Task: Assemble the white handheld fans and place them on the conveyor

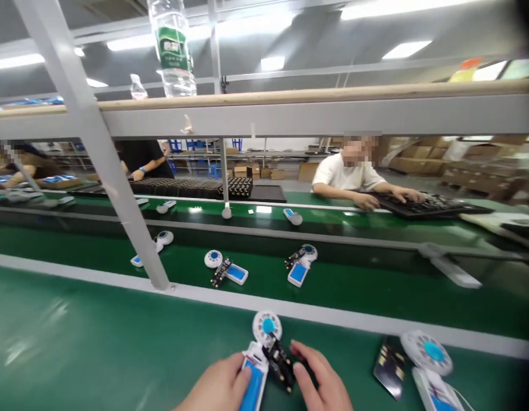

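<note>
At the near bench, my left hand (223, 381) grips a white housing (258, 357) with a round, slotted, blue-centred head and a rectangular blue panel. A black circuit board (280, 363) lies against the right side of this housing, just below its head. Beside the board's right edge is my right hand (319, 377), its thumb and index finger apart. Whether those fingertips touch the board I cannot tell. Further right lie a similar white housing (427, 354) and a dark circuit board (390, 367).
Beyond a pale rail (341, 319), a green conveyor (255, 297) carries several similar housings, some with boards. A slanted metal post (114, 171) rises at left, and a shelf beam (290, 117) crosses above. Opposite, a person in white (347, 174) handles a black tray (444, 208).
</note>
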A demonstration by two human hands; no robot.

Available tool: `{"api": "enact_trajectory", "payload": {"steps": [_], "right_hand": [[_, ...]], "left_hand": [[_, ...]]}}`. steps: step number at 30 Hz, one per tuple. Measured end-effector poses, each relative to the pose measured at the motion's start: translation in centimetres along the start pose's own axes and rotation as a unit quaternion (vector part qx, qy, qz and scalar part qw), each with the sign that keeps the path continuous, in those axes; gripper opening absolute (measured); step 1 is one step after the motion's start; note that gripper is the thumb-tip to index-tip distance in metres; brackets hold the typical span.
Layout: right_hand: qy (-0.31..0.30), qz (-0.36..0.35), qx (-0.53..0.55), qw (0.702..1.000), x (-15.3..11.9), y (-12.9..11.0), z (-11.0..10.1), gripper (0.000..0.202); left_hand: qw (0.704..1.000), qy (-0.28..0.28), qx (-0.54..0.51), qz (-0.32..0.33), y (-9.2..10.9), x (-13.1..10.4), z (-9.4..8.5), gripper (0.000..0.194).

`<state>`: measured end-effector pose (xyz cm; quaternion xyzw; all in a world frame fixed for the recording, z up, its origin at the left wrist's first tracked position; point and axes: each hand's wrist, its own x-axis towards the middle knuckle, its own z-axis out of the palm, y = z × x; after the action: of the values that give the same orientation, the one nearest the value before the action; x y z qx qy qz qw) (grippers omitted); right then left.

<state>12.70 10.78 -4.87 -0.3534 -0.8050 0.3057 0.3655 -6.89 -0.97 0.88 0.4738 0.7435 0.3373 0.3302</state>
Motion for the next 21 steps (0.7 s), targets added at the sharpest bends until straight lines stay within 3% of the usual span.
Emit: {"api": "enact_trajectory", "payload": {"steps": [2,4,7,9,12,14,16,18,21], "right_hand": [[-0.009,0.029,-0.032,0.999,0.1,-0.6,-1.0,0.034],[-0.002,0.061,-0.061,0.996,0.4,-1.2,-1.9,0.034],[-0.015,0.113,-0.038,0.993,0.9,-2.0,-2.6,0.024],[-0.043,0.165,0.047,0.984,1.1,-2.8,-2.6,0.017],[-0.087,0.222,0.228,0.944,0.8,-4.0,-2.0,0.02],[-0.121,0.189,0.29,0.93,0.3,-4.7,-1.4,0.034],[-0.132,0.119,0.272,0.946,-0.2,-5.0,-1.0,0.046],[-0.098,0.07,0.211,0.97,-0.6,-4.8,-0.9,0.04],[-0.013,0.089,0.107,0.99,-0.2,-3.8,-1.4,0.02]], "left_hand": [[0.997,-0.037,0.056,0.034,1.8,1.2,1.9,0.036],[0.993,-0.04,0.109,0.039,2.9,2.0,3.2,0.041],[0.977,-0.047,0.205,0.03,4.0,2.5,3.6,0.046],[0.971,-0.047,0.23,0.042,4.3,2.5,3.1,0.042],[0.992,-0.053,0.108,0.025,4.3,2.3,2.2,0.038],[0.995,-0.084,-0.039,-0.027,4.0,2.3,1.9,0.046],[0.979,-0.125,-0.146,-0.06,3.6,2.4,2.0,0.058],[0.972,-0.144,-0.175,-0.065,3.3,2.6,2.1,0.067],[0.979,-0.126,-0.152,-0.052,2.9,2.9,2.1,0.052]]}}
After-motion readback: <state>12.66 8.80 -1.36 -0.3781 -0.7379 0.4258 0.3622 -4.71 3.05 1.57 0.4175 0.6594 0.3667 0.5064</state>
